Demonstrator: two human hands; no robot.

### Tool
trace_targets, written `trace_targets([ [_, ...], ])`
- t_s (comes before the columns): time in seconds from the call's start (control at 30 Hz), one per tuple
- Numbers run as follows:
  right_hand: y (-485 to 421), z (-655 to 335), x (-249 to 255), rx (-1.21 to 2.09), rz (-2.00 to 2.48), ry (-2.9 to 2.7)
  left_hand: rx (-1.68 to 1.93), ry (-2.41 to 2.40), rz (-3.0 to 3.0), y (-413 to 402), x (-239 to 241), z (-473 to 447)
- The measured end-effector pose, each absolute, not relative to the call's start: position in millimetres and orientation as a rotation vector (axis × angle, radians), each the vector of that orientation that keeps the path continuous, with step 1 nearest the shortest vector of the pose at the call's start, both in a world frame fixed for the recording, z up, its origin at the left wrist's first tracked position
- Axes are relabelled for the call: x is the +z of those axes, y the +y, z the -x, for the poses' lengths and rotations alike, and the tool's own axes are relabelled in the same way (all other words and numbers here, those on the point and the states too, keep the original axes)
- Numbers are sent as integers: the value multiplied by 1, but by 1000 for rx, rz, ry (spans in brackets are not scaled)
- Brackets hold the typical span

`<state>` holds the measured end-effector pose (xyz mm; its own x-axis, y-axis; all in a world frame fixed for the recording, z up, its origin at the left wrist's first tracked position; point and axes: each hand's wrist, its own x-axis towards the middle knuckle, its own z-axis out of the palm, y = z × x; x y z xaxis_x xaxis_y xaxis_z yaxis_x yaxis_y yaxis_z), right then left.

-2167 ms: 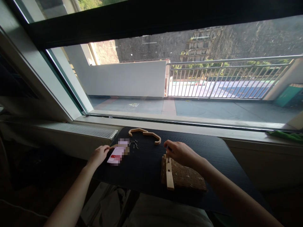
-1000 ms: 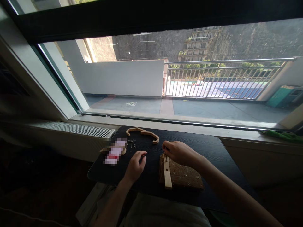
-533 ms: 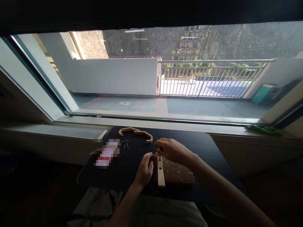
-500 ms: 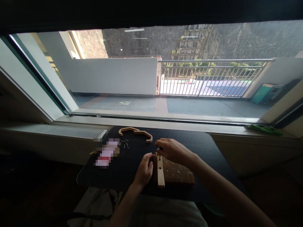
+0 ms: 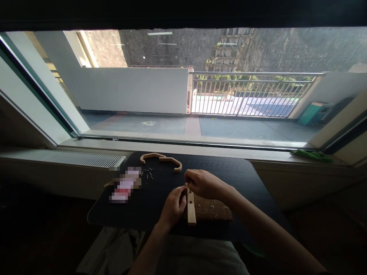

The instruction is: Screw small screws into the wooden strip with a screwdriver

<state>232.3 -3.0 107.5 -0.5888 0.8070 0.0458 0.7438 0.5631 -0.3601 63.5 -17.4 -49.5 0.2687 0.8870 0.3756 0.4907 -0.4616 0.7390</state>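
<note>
A pale wooden strip (image 5: 191, 214) with dark holes lies lengthwise over the left part of a brown, patterned block (image 5: 213, 209) on the black table. My left hand (image 5: 172, 206) is curled against the left side, its fingertips gripping the strip near its far end. Over that same far end, my right hand (image 5: 200, 182) has its fingers pinched together. Whatever small thing they hold is hidden by the hand. Beyond my hands, two curved wooden hooks (image 5: 171, 162) lie against each other. Several small screws (image 5: 148, 173) are scattered left of them.
A blurred pink-and-white packet (image 5: 125, 185) lies on the left of the black table (image 5: 229, 164). Behind the table runs a window sill (image 5: 218, 151) with a green cloth (image 5: 311, 156) at its right. A white radiator (image 5: 65, 158) stands at the left.
The view has shifted slightly, so everything sits a little further left. My right hand has turned a little over the strip's far end, with its fingers still pinched. My left hand stays against the strip.
</note>
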Motion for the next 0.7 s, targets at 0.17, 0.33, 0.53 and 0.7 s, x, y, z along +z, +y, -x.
trace_targets([
  [0.17,-2,-233,101,489,1206,-2543,1082,1260,-2085,-18,-48,-64],
  [0.33,-1,-233,100,513,1191,-2534,1079,1254,-2104,-18,-46,-64],
  [0.53,1,-233,106,559,1243,-2509,1068,1253,-2099,-17,-48,-64],
  [0.7,-2,-234,110,561,1280,-2540,1078,1257,-2103,-17,-47,-65],
])
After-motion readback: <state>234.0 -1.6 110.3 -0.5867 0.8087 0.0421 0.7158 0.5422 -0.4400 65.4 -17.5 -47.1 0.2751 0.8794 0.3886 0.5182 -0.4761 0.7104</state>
